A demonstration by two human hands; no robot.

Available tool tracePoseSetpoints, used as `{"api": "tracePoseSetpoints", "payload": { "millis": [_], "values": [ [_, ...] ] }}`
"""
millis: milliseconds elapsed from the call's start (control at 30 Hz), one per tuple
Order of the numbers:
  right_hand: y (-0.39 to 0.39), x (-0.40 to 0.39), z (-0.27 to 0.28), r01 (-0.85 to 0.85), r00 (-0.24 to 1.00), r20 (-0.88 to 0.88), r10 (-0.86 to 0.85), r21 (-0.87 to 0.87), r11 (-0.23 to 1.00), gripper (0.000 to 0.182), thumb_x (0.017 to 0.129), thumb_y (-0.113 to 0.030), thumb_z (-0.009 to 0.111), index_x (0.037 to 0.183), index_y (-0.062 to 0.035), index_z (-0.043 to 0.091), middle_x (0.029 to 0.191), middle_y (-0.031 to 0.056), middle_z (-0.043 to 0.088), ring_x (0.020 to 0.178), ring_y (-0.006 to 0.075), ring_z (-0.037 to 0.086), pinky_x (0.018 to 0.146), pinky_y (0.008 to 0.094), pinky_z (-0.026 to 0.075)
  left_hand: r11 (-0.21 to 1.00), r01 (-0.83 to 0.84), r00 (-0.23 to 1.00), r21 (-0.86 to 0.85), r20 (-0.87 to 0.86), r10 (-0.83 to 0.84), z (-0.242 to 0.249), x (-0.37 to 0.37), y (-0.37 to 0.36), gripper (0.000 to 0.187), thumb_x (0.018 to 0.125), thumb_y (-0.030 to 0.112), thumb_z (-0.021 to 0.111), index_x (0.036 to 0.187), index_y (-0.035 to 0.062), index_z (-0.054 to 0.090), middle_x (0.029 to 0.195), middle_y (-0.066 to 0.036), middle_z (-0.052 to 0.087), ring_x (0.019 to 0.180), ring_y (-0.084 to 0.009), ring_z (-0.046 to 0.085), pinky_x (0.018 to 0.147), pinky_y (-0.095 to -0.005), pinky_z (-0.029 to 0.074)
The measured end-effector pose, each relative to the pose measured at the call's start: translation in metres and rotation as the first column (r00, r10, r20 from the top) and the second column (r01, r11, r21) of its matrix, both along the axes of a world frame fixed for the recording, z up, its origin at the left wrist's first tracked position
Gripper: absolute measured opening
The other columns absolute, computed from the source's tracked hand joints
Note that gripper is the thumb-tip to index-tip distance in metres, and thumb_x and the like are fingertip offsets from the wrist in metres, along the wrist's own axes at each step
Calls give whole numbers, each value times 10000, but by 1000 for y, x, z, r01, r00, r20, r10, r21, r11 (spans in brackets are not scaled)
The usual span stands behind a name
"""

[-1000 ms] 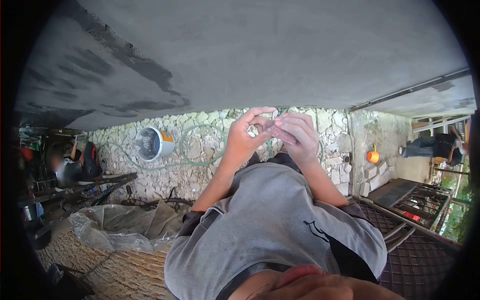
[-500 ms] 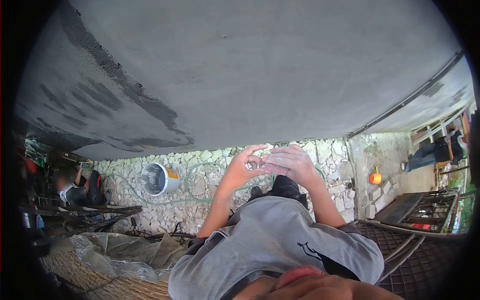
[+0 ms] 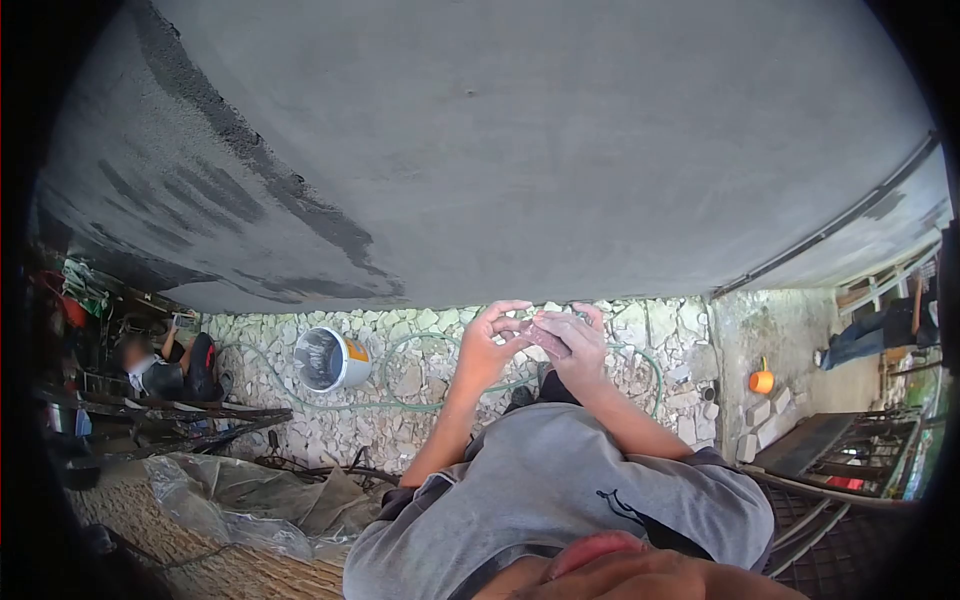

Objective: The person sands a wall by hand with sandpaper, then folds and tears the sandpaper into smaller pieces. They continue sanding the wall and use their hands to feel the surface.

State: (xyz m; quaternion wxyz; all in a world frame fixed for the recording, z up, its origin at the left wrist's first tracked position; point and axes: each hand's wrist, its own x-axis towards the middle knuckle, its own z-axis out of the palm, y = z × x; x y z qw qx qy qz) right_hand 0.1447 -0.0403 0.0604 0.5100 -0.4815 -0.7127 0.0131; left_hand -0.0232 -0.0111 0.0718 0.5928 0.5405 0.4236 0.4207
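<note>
Right hand (image 3: 581,352) around a pinkish block (image 3: 546,341) — partly finger-hidden — left hand (image 3: 487,346): hold unclear.

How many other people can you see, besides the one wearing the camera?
2: a person in mostly dark clothing at the far left, and a person in blue jeans at the far right. Others may be hidden.

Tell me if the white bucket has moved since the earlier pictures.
No: the white bucket stands at the same spot on the stony ground; only the camera's view has shifted.
</note>
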Motion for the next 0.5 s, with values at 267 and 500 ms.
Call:
{"api": "tracePoseSetpoints", "payload": {
  "millis": [267, 500],
  "values": [
    [33, 15, 2, -39, 999, 1, 39, -11, 999, 269, 753, -150, 796, 1004, -125, 702, 915, -4, 726, 869, 146, 686, 965, 400, 409, 999, -42, 999, -16, 4, 42, 5, 11, 19, 428, 799, -23, 725, 1210, 27, 620, 948, -37, 721, 722, -44, 534, 687, -197, 457],
    [71, 41, 3, -29, 1000, 3, 29, -56, 998, 276, 724, -86, 793, 985, -109, 706, 873, 16, 721, 795, 185, 664, 903, 382, 444, 998, -69, 995, -8, -77, 69, 14, 40, 45, 286, 885, 52, 712, 1162, 19, 648, 946, -33, 718, 753, -47, 554, 698, -201, 465]
  ]
}}
